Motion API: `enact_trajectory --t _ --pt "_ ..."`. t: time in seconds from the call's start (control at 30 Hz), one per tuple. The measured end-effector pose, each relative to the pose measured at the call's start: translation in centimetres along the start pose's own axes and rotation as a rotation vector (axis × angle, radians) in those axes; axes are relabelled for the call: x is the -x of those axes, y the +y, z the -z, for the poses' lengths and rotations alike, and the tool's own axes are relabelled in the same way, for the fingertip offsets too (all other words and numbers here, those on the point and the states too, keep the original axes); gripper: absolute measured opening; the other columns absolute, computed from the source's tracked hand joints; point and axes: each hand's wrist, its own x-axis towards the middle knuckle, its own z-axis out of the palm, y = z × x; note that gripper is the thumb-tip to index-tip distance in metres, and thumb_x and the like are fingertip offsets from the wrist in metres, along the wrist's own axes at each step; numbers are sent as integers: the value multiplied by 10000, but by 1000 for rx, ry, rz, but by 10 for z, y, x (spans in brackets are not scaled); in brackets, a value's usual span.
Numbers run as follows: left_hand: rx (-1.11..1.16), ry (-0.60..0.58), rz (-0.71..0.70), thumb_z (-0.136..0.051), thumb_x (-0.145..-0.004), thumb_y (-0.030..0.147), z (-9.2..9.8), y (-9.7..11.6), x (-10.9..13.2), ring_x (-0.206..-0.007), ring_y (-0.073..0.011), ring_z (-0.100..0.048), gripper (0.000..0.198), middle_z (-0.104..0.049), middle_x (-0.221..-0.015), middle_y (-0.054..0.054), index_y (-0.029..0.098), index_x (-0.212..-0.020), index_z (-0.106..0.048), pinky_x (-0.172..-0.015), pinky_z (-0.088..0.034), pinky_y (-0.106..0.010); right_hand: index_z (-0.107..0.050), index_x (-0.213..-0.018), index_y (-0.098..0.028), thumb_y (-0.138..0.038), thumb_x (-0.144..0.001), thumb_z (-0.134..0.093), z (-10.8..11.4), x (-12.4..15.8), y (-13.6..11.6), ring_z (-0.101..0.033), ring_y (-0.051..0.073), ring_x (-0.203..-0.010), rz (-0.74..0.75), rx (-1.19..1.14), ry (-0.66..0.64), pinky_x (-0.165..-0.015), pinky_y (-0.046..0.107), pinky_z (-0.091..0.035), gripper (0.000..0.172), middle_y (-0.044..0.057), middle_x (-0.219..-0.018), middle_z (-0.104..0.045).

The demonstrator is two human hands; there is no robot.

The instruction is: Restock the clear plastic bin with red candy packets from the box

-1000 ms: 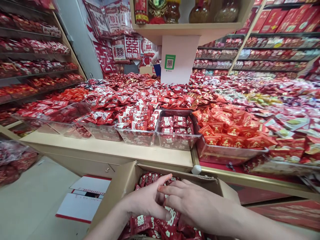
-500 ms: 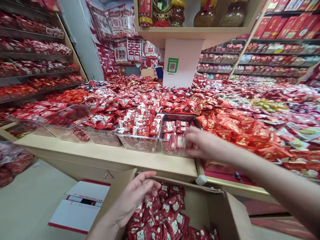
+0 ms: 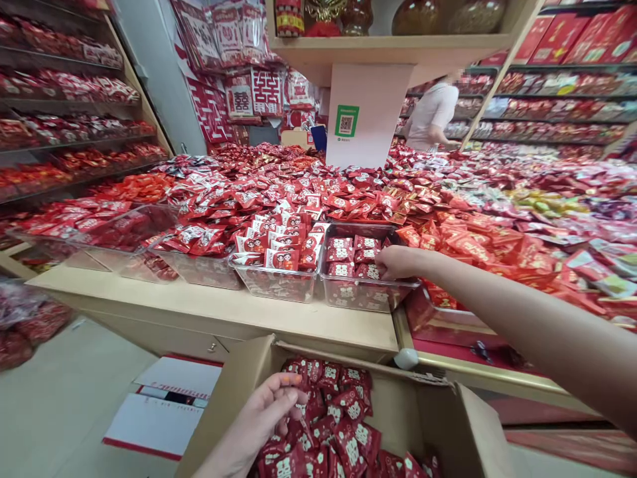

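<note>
My right hand (image 3: 398, 263) reaches into a clear plastic bin (image 3: 355, 297), fingers closed at a red candy packet (image 3: 367, 271) on the right side; its fingertips are partly hidden. Similar dark red packets with white double-happiness characters stand there in neat rows. Lower down, my left hand (image 3: 273, 408) hovers at the left part of an open cardboard box (image 3: 398, 398), its fingers loosely curled and apart. Loose packets of the same kind (image 3: 348, 445) are heaped beneath it in the box.
A neighbouring bin (image 3: 279, 285) holds red-and-white packets. More candy heaps (image 3: 462, 245) spread across the counter. A wooden ledge (image 3: 199, 299) runs before the bins. A white carton (image 3: 159, 411) lies on the floor at left. Another person (image 3: 432, 113) stands behind the counter.
My right hand has brought the packet down among the rows in the bin. My left hand has shifted slightly down and left over the box. A person has appeared at the back.
</note>
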Motion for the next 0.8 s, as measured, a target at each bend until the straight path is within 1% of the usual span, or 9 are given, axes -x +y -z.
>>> enact_trajectory --t 0.13,0.27,0.4,0.5,0.6,0.63,0.7,0.77,0.8 --pt "-17 10 -28 -590 -684 379 -4 -1 -3 -700 -137 -535 327 -615 -842 -49 178 -939 -548 -583 -382 -234 -598 -802 -149 -238 -650 -540 1 -4 -1 -563 183 -707 22 -6 104 -534 231 -342 185 77 -792 -621" --pt "-50 0 -29 -595 -674 398 -6 -6 -5 -703 -140 -539 340 -619 -840 -48 179 -930 -552 -574 -386 -230 -581 -849 -154 -192 -647 -519 -6 -11 -4 -565 181 -731 102 -13 159 -547 227 -351 215 82 -838 -621" --pt "-68 -2 -4 -592 -673 410 -3 -12 -4 -720 -141 -540 360 -618 -862 -46 186 -950 -536 -576 -389 -227 -588 -829 -157 -164 -627 -519 -10 -14 -5 -567 183 -725 126 4 158 -546 230 -351 213 78 -828 -626" --pt "-80 13 -1 -581 -673 422 -1 -18 -6 -718 -141 -541 361 -618 -859 -44 187 -942 -530 -568 -386 -222 -602 -786 -159 -157 -613 -530 -10 -16 -2 -569 182 -694 77 1 122 -525 232 -349 187 70 -777 -630" --pt "-181 -15 -28 -537 -703 417 2 -26 -13 -742 -151 -546 350 -612 -866 -41 191 -968 -514 -580 -399 -230 -609 -743 -167 -158 -617 -549 -1 -13 3 -569 168 -679 23 -38 103 -526 221 -355 140 55 -742 -629" --pt "-248 -19 -54 -519 -714 407 3 -29 -16 -763 -156 -548 343 -610 -876 -43 189 -980 -512 -612 -411 -242 -609 -733 -165 -173 -626 -556 4 -8 3 -568 167 -682 4 -48 129 -537 220 -360 119 56 -736 -627" --pt "-440 -4 -121 -491 -730 375 3 -37 -23 -835 -171 -546 334 -606 -929 -53 184 -1002 -519 -719 -417 -271 -605 -735 -154 -220 -666 -548 14 11 -4 -563 172 -715 -21 -79 267 -580 228 -372 111 73 -759 -621" --pt "-693 -5 -190 -482 -726 331 0 -47 -27 -952 -193 -517 341 -586 -1026 -59 198 -1036 -534 -856 -366 -303 -596 -749 -149 -260 -723 -497 13 39 -23 -555 168 -743 -9 -176 443 -631 236 -381 151 82 -789 -611" --pt "-825 -28 -202 -495 -708 312 -2 -53 -29 -1024 -210 -481 372 -561 -1093 -59 214 -1065 -535 -910 -325 -323 -591 -750 -154 -264 -751 -458 6 55 -38 -552 156 -737 20 -261 488 -647 236 -384 172 73 -786 -608"
